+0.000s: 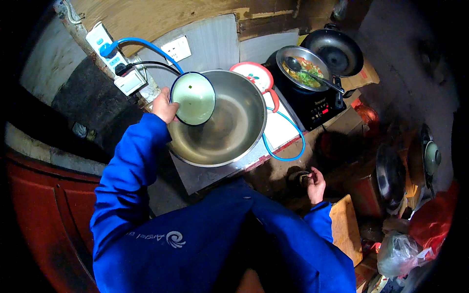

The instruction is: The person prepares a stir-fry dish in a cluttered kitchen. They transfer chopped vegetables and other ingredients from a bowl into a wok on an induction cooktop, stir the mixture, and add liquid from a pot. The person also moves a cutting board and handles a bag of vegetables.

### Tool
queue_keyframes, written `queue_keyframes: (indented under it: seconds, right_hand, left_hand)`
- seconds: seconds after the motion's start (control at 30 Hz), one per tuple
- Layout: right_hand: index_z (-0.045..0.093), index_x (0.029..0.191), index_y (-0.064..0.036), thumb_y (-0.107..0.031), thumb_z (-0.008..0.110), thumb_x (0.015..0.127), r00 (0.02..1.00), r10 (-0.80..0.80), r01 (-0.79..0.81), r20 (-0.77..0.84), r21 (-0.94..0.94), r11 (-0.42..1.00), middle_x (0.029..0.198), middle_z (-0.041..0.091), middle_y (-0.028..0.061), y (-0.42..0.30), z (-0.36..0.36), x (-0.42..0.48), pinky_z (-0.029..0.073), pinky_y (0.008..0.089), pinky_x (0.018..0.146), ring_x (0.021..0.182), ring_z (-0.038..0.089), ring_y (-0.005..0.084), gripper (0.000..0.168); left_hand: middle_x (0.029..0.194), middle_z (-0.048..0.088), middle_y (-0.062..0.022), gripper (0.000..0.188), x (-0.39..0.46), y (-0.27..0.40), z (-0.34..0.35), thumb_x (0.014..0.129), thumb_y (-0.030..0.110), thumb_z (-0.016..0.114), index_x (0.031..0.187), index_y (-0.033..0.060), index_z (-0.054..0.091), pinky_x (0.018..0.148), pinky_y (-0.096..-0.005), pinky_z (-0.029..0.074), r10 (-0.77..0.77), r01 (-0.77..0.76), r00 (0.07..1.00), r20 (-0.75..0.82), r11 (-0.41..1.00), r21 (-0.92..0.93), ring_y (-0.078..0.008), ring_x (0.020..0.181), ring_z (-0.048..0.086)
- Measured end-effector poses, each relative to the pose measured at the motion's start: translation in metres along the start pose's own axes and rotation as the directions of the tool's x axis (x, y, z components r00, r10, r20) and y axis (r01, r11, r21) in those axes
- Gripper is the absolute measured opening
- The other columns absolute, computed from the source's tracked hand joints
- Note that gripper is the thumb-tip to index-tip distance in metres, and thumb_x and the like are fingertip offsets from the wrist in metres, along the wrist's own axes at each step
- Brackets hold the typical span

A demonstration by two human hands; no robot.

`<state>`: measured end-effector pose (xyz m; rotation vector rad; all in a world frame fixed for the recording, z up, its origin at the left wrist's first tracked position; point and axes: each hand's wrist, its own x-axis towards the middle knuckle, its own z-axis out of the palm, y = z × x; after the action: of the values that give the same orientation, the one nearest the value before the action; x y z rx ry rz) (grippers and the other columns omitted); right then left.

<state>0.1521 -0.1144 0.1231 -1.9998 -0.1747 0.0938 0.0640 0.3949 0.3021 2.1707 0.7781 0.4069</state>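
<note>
My left hand [165, 106] grips the side of a pale green enamel bowl [194, 104] with a dark blue rim. A small green fleck shows inside the bowl; whether it holds liquid I cannot tell. The bowl is over the left part of a wide stainless-steel pot [243, 126], hiding some of its rim. Brownish patches mark the pot's bottom. My right hand [316, 187] hangs low beyond the counter's front edge, its fingers loosely curled and nothing visible in them. A white enamel vessel [256, 73] with a red rim and red handle stands behind the pot.
A black induction cooker [315, 110] carries a metal pan [284, 75] of food with a ladle [326, 82]. Behind is a black wok [335, 56]. A blue cable [289, 158] loops over the counter edge. A power strip [106, 49] hangs left; a wooden board [346, 229] and plastic bags [397, 252] lie right.
</note>
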Motion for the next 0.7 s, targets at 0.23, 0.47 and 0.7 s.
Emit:
queue_keyframes:
  seconds: [0.23, 0.47, 0.7]
  right_hand:
    - [0.056, 0.110, 0.003, 0.013, 0.048, 0.077, 0.999, -0.040, 0.039, -0.025, -0.041, 0.998, 0.087, 0.057, 0.0058, 0.029, -0.003, -0.002, 0.045, 0.0233, 0.075, 0.079, 0.054, 0.0125, 0.036]
    - [0.057, 0.109, 0.002, 0.011, 0.050, 0.078, 0.997, -0.041, 0.040, -0.073, -0.016, 0.999, 0.087, 0.058, 0.0054, 0.040, -0.003, 0.002, 0.045, 0.0244, 0.076, 0.078, 0.054, 0.0122, 0.033]
    - [0.055, 0.111, 0.002, 0.008, 0.051, 0.082, 0.998, 0.021, -0.012, -0.066, 0.123, 0.992, 0.085, 0.057, 0.0010, 0.015, -0.003, 0.007, 0.044, 0.0207, 0.073, 0.077, 0.052, 0.0080, 0.029]
  left_hand:
    - [0.081, 0.060, -0.0161, 0.026, -0.013, 0.008, 0.032, 0.071, -0.006, 0.053, 0.096, -0.0008, 0.047, 0.042, -0.0346, 0.051, 0.054, -0.054, 0.996, 0.072, 0.999, 0.004, -0.0251, 0.060, 0.063]
    - [0.063, 0.045, -0.0052, 0.013, -0.032, 0.020, 0.062, 0.070, -0.001, 0.055, 0.078, 0.0006, 0.045, 0.038, -0.0303, 0.046, -0.112, 0.167, 0.967, 0.228, 0.957, -0.237, -0.0170, 0.047, 0.052]
    - [0.065, 0.046, -0.0049, 0.014, -0.041, 0.013, 0.069, 0.074, -0.003, 0.055, 0.076, 0.0039, 0.042, 0.041, -0.0329, 0.050, -0.265, 0.465, 0.873, 0.410, 0.708, -0.531, -0.0166, 0.044, 0.049]
